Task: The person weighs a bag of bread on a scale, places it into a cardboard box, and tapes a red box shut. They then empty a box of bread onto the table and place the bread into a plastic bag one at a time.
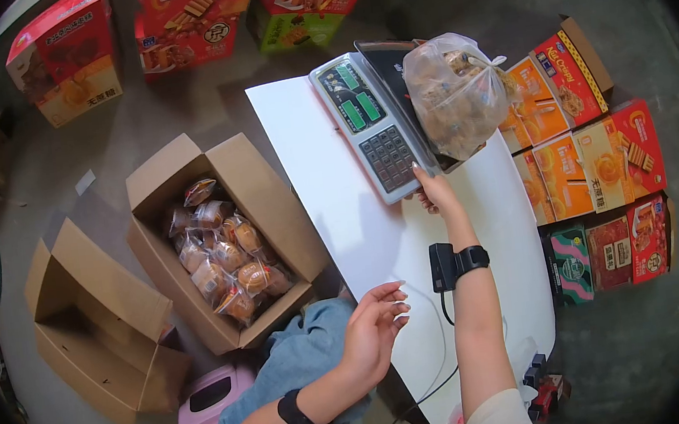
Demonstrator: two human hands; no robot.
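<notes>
Near the far edge of the table [298, 133], a bag [456, 96] hid part of the scale plate [384, 62]. Marks on the keypad [387, 157] were illegibly small; the top edge cut off a red box [192, 25].

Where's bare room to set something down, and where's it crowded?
A bare strip of white table lies left of the scale; another patch lies right of the right hand, on the near side of the knotted bag. Crowded: atop the scale, under that bag, and the carton of wrapped buns.

Smooth plastic scale [370, 127], glossy translucent plastic bag [456, 99].
</notes>
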